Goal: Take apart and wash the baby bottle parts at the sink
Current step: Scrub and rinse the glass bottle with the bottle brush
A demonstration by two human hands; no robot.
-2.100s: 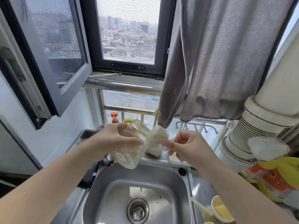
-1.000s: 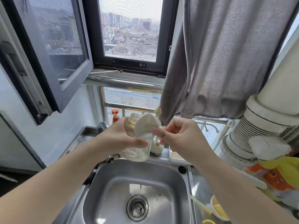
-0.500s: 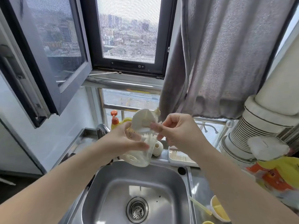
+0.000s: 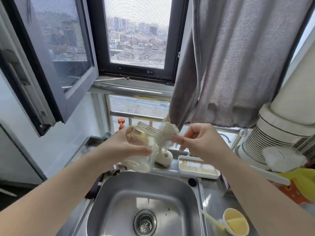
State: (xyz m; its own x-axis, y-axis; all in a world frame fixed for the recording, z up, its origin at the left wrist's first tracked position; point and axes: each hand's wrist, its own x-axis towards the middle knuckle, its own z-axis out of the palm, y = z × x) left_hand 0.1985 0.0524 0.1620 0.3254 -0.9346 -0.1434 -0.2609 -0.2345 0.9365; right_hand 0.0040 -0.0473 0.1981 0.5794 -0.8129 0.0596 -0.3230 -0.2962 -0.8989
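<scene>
My left hand (image 4: 125, 147) grips a clear baby bottle (image 4: 144, 154) above the far rim of the steel sink (image 4: 119, 193), with its open mouth tilted up and to the right. My right hand (image 4: 201, 142) pinches a cream bottle brush (image 4: 166, 133) whose bristled head is at the bottle's mouth. The brush looks blurred by motion. Both hands are held over the back of the sink, close together.
A white brush holder (image 4: 164, 157) and a white tray (image 4: 197, 169) sit on the ledge behind the sink. A yellow cap (image 4: 236, 222) and a straw (image 4: 211, 218) lie on the right counter. A grey towel (image 4: 238, 62) hangs above; a faucet (image 4: 106, 135) is behind my left arm.
The bottle has tilted back so its mouth points up and right. The brush head has come out towards the mouth, and my right hand has shifted slightly right.
</scene>
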